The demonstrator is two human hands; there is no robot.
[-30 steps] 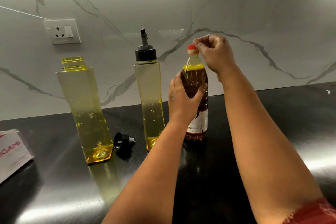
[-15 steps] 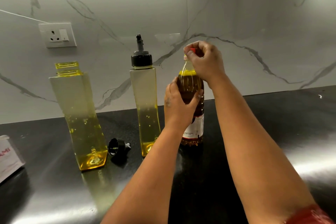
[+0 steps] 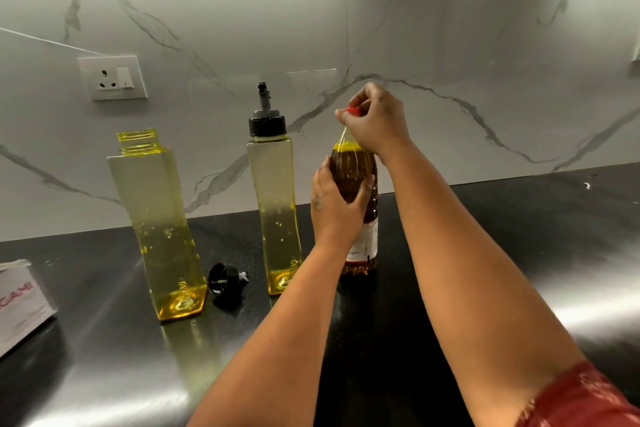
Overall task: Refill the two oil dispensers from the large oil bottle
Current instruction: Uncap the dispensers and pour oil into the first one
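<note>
The right hand [image 3: 377, 118] has closed over the red cap [image 3: 352, 110].

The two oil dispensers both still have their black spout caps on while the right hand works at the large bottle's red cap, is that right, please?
Not quite: in the head view only the right dispenser is capped. The left dispenser is open, its black spout cap lying on the counter. The right hand does grip the red cap.

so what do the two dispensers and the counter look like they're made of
Open dispenser and capped dispenser: clear, yellow-tinted plastic, probably, as the wall shows through them; glass can't be excluded. Capped one's pourer top looks like black plastic. Counter: dark polished stone or similar, with glossy glare streaks.
</note>
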